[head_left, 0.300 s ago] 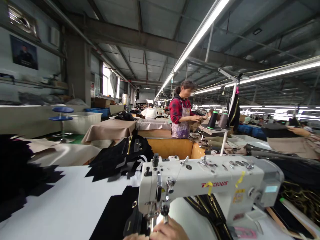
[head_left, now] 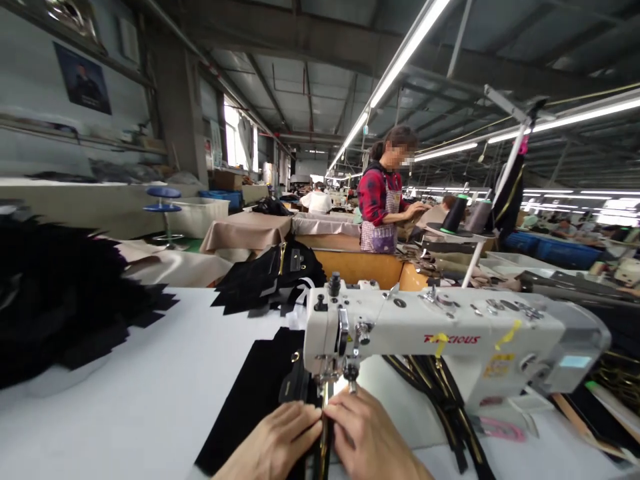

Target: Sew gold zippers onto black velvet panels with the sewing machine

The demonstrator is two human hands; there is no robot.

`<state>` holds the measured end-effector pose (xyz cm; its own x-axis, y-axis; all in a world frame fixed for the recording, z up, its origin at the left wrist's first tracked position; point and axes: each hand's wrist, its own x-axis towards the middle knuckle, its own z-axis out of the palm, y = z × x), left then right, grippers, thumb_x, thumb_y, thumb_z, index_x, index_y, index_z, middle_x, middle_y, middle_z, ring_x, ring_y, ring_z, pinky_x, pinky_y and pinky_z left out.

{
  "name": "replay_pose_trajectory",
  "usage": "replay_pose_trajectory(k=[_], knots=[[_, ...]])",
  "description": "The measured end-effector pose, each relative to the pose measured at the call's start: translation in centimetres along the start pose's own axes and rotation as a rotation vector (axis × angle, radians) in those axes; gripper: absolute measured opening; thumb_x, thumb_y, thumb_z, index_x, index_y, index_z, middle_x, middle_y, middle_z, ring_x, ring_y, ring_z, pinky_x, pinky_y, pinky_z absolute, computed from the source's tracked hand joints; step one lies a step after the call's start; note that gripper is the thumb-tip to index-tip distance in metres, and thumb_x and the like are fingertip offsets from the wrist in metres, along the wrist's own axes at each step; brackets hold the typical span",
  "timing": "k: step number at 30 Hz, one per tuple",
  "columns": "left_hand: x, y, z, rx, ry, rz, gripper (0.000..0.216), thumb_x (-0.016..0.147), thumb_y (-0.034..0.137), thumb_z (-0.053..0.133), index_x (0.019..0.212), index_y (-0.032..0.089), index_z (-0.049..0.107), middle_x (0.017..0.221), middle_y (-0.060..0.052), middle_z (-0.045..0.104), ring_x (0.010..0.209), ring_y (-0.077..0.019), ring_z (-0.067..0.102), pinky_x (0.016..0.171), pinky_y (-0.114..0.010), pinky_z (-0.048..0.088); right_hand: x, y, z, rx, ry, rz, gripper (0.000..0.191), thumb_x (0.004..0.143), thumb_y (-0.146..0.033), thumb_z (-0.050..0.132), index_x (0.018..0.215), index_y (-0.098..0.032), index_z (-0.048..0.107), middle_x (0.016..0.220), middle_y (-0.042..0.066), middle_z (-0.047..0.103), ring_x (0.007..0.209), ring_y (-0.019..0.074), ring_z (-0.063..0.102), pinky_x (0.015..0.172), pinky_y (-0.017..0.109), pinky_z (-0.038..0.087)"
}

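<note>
A: Status?
B: From my end: left hand [head_left: 283, 433] half-curled, fingers close together, fingertips down at the left edge of the zipper strip [head_left: 324, 443]. Right hand [head_left: 363, 427] also bent, fingertips at the right edge. I can't tell whether either one pinches the strip or only presses.
A: Where's the strip exactly?
B: Between both hands, gold line on black, running up to the needle area of the sewing machine [head_left: 390, 330]. Black panel [head_left: 245, 393] lies left of it on the white table [head_left: 125, 407].
A: Nearby?
B: I see zipper tapes [head_left: 445, 393] bunched under the machine's arm, dark stack [head_left: 65, 293] far left, co-worker [head_left: 373, 207] standing beyond the machine.
</note>
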<state>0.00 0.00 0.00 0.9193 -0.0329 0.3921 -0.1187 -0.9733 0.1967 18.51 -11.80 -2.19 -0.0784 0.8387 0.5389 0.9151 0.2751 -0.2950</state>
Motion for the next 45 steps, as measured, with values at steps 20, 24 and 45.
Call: replay_pose_trajectory(k=[20, 24, 45], knots=[[0.0, 0.0, 0.9, 0.079, -0.14, -0.155, 0.073, 0.061, 0.004, 0.05, 0.133, 0.015, 0.046, 0.13, -0.01, 0.057, 0.12, -0.0273, 0.056, 0.111, -0.045, 0.04, -0.3, 0.0, -0.5, 0.019, -0.029, 0.011, 0.036, 0.087, -0.005, 0.048, 0.117, -0.019, 0.062, 0.112, 0.008, 0.067, 0.102, 0.0246, 0.061, 0.091, 0.039, 0.052], [0.0, 0.0, 0.8, 0.1, -0.09, -0.161, 0.077, 0.059, 0.002, 0.048, 0.135, 0.017, 0.043, 0.13, -0.011, 0.056, 0.117, -0.027, 0.055, 0.107, -0.044, 0.043, -0.3, 0.1, -0.4, 0.016, -0.019, 0.02, 0.041, 0.086, -0.004, 0.049, 0.121, -0.02, 0.06, 0.119, 0.008, 0.065, 0.107, 0.0247, 0.059, 0.094, 0.039, 0.051], [-0.4, -0.4, 1.4, 0.053, -0.068, -0.224, 0.029, 0.075, 0.005, 0.056, 0.097, 0.023, 0.055, 0.097, -0.001, 0.059, 0.09, -0.0208, 0.053, 0.083, -0.031, 0.043, -0.5, 0.4, 0.6, 0.15, -0.013, -0.185, 0.033, 0.066, 0.0, 0.054, 0.082, -0.024, 0.069, 0.085, -0.001, 0.066, 0.079, 0.0174, 0.056, 0.071, 0.029, 0.047]])
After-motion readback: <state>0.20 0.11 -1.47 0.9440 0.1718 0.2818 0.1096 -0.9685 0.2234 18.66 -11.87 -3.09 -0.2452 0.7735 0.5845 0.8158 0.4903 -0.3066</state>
